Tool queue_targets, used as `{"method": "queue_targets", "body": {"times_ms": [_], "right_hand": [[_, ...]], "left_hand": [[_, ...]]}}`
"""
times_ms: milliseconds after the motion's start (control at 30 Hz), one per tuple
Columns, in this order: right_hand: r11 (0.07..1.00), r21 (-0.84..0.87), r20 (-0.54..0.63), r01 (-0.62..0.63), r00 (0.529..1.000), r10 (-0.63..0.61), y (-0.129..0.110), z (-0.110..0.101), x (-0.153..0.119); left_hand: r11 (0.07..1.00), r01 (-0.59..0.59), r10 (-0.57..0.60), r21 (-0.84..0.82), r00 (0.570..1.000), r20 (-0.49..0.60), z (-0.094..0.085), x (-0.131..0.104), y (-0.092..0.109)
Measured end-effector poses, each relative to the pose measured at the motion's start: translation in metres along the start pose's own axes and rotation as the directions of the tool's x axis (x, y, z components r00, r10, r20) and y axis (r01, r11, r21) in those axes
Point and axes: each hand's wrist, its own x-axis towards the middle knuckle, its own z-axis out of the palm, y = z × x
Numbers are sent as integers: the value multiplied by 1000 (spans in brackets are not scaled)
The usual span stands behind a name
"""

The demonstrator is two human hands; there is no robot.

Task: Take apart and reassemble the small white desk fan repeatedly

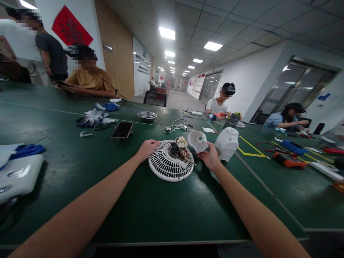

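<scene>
A round white fan grille (163, 172) lies on the green table in front of me, with the fan motor (176, 150) and its loose wires bare at the centre. My left hand (147, 148) grips the grille's left rim, its fingertips partly hidden from view. Between the thumb and fingers of my right hand (211, 157) is a white plastic motor cover (197, 141), tilted with its hollow side towards me, just right of the motor. Behind that hand a white vented plastic housing (228, 143) stands upright.
A phone on a stand (122, 130), a metal bowl (147, 115) and a white cable (177, 125) lie beyond the grille. Gloves (94, 118) are at the far left, a white appliance (21, 175) nearer. An orange multimeter (288, 160) lies right. Other people sit around the table.
</scene>
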Motion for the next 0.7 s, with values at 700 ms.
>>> {"method": "queue_targets", "body": {"times_ms": [700], "right_hand": [[546, -411, 485, 730, 682, -548, -10, 34, -61]], "left_hand": [[895, -265, 282, 358, 959, 6, -1, -19, 30]]}}
